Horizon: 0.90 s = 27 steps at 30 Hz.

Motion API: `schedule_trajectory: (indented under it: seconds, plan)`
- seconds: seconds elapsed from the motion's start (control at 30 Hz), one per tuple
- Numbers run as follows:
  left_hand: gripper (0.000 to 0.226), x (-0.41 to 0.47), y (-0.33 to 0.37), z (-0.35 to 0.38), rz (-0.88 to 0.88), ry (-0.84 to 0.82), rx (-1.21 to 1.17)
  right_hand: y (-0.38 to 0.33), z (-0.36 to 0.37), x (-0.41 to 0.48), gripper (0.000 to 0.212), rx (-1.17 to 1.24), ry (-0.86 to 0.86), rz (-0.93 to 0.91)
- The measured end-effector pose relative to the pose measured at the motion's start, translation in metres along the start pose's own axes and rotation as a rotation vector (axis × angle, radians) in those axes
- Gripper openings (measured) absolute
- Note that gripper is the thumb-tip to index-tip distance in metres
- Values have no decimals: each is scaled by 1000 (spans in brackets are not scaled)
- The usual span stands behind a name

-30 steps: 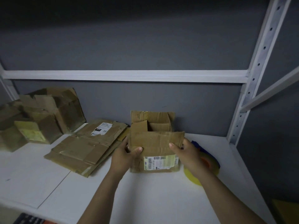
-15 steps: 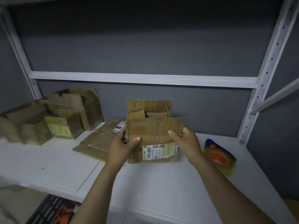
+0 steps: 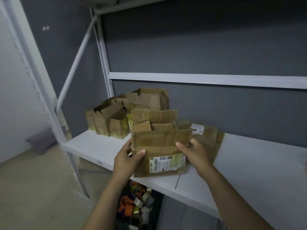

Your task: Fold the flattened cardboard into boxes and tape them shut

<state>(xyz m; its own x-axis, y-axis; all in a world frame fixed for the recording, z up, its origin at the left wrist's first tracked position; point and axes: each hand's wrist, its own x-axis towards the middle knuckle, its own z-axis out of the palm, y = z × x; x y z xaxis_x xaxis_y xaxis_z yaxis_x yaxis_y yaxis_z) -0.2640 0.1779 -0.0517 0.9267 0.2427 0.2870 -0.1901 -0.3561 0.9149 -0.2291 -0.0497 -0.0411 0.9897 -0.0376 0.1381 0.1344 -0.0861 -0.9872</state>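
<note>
Cardboard box (image 3: 159,146): held upright over the front part of the white shelf (image 3: 249,171), between both hands. 4 top flaps not closed: the rear flap stands up, the front flap stands up, and 2 side flaps are tipped inward. Barcode label (image 3: 166,163) on the lower front face, partly under glossy tape. Whether the box bottom rests on the shelf or is just lifted off it, I cannot tell.

Left hand (image 3: 127,161): grasping the box's left edge, thumb pressed on the front face, fingers wrapped round the side and out of sight.

Right hand (image 3: 195,155): grasping the right edge, thumb tip on the front flap near its fold, fingers curled behind the side wall.

Behind the box, to its right, is a stack of flattened cardboard (image 3: 209,138) lying on the shelf against the grey wall, with a white label (image 3: 197,128) on top. At the shelf's left end is a cluster of folded boxes (image 3: 116,120), tops open, packed together and touching.

Below the shelf front, between the forearms, is a heap of tape rolls (image 3: 137,203) in mixed colours, orange among them. Picture dim and slightly blurred.
</note>
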Motion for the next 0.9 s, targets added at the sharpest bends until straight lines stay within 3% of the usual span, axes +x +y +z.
schedule_trajectory:
  seconds: [0.4,0.7,0.9]
  plan:
    - [53,104,-93,-115,-88,165,-2,22,175,96,14,-89,-165,-3]
    - [57,176,-147,-208,-184,140,3,20,291,133,30,-183,-286,-19]
    - [39,229,-186,-269,-33,7,103,24,367,142,39,-220,-246,-37]
